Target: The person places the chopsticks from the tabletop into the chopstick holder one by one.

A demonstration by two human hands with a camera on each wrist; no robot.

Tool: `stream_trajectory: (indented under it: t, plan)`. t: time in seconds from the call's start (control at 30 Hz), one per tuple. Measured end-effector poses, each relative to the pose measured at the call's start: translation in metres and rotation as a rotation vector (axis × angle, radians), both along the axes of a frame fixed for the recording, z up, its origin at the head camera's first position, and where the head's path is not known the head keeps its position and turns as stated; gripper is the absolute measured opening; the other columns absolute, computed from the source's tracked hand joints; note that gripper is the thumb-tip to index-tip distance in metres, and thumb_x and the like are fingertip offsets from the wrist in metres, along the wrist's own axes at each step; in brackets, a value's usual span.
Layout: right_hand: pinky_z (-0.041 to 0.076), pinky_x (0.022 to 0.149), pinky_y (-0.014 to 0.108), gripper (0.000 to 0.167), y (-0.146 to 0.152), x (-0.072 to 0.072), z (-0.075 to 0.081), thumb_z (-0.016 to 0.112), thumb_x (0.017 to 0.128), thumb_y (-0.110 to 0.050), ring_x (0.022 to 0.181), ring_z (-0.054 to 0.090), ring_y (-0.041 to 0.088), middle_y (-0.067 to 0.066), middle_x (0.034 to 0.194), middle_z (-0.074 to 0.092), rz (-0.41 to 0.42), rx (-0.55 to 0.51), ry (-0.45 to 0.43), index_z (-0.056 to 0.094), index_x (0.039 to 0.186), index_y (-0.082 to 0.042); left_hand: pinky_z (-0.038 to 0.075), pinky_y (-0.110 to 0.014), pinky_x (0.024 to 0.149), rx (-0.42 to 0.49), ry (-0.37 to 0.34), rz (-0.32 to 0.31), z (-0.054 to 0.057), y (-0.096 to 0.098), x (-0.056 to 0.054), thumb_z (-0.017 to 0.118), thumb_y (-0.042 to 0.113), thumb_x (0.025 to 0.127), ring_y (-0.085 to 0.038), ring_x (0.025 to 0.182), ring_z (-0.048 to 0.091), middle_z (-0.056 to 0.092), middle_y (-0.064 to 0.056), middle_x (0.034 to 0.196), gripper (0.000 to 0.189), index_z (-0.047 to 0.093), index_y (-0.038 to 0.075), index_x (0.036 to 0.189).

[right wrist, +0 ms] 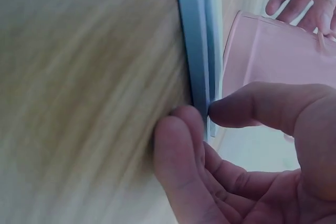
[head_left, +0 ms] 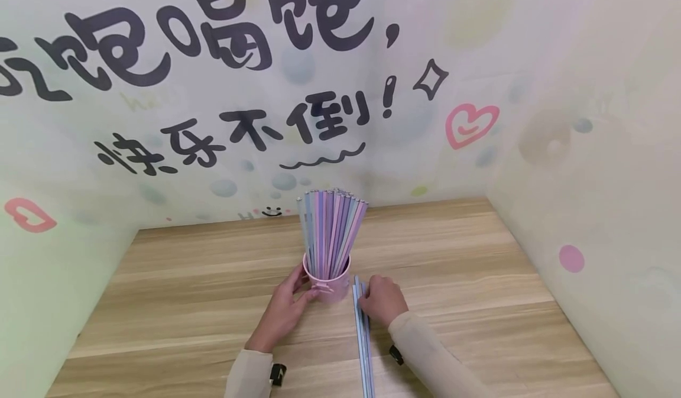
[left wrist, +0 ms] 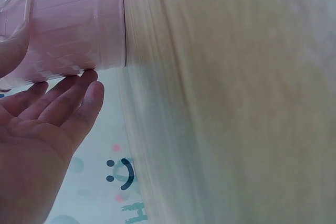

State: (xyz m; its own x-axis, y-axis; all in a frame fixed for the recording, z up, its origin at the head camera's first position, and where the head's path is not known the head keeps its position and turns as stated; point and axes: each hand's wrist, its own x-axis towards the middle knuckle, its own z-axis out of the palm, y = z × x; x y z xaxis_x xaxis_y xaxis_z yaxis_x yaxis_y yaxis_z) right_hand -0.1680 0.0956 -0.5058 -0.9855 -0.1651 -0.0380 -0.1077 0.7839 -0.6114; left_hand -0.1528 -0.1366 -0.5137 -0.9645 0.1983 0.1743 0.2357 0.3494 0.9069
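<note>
A pink cup with a small handle (head_left: 334, 290) stands upright on the table, holding a thick bunch of blue, pink and purple chopsticks (head_left: 331, 232). My left hand (head_left: 284, 312) steadies it from the left, thumb at the handle side and fingers along the wall; the left wrist view shows these fingers (left wrist: 63, 100) against the cup. Right of the cup, several light blue chopsticks (head_left: 365, 350) lie lengthwise on the table. My right hand (head_left: 385, 300) pinches at their far end, with the thumb (right wrist: 252, 106) on one side and forefinger on the other. How many it grips cannot be told.
The wooden table (head_left: 468, 268) runs back to a white printed wall (head_left: 404, 167) close behind the cup. Side walls (head_left: 601, 167) stand at left and right.
</note>
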Motion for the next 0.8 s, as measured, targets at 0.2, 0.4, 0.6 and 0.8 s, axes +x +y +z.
stream_trajectory:
  t: [0.2, 0.4, 0.6, 0.8]
  plan:
    - [0.036, 0.037, 0.021, 0.043, -0.007, -0.001, -0.002, 0.070, 0.080, -0.003, 0.042, 0.041, 0.010, -0.005, 0.047, 0.042, 0.011, 0.027, 0.014, 0.040, 0.051, -0.016, 0.045, -0.043, 0.110, 0.032, -0.014, 0.014, 0.003, 0.002, 0.000, 0.068, 0.006, 0.093, -0.034, 0.128, 0.055, 0.051, -0.018, 0.145, 0.069, 0.034, 0.004, 0.154]
    - [0.038, 0.038, 0.022, 0.044, -0.004, 0.002, -0.001, 0.069, 0.080, 0.000, 0.042, 0.042, 0.012, -0.004, 0.047, 0.040, -0.004, -0.005, 0.008, 0.038, 0.052, -0.015, 0.046, -0.042, 0.110, 0.027, 0.007, 0.000, -0.001, 0.001, -0.002, 0.068, 0.008, 0.093, -0.035, 0.127, 0.055, 0.051, -0.019, 0.144, 0.068, 0.035, 0.003, 0.153]
    - [0.039, 0.042, 0.023, 0.033, 0.012, -0.004, 0.002, 0.066, 0.080, -0.006, 0.047, 0.043, 0.012, -0.004, 0.053, 0.043, -0.047, -0.074, -0.011, 0.044, 0.057, -0.014, 0.046, -0.042, 0.109, 0.011, 0.003, -0.007, -0.001, 0.001, -0.001, 0.068, 0.011, 0.094, -0.035, 0.128, 0.055, 0.050, -0.019, 0.146, 0.068, 0.034, 0.004, 0.154]
    - [0.057, 0.044, 0.029, 0.009, 0.027, -0.014, 0.029, 0.061, 0.087, -0.005, 0.049, 0.060, 0.018, 0.008, 0.067, 0.061, -0.120, -0.286, -0.062, 0.058, 0.080, 0.000, 0.046, -0.042, 0.109, 0.001, 0.006, 0.002, -0.001, 0.001, 0.000, 0.067, 0.011, 0.095, -0.035, 0.128, 0.055, 0.050, -0.019, 0.145, 0.068, 0.033, 0.003, 0.154]
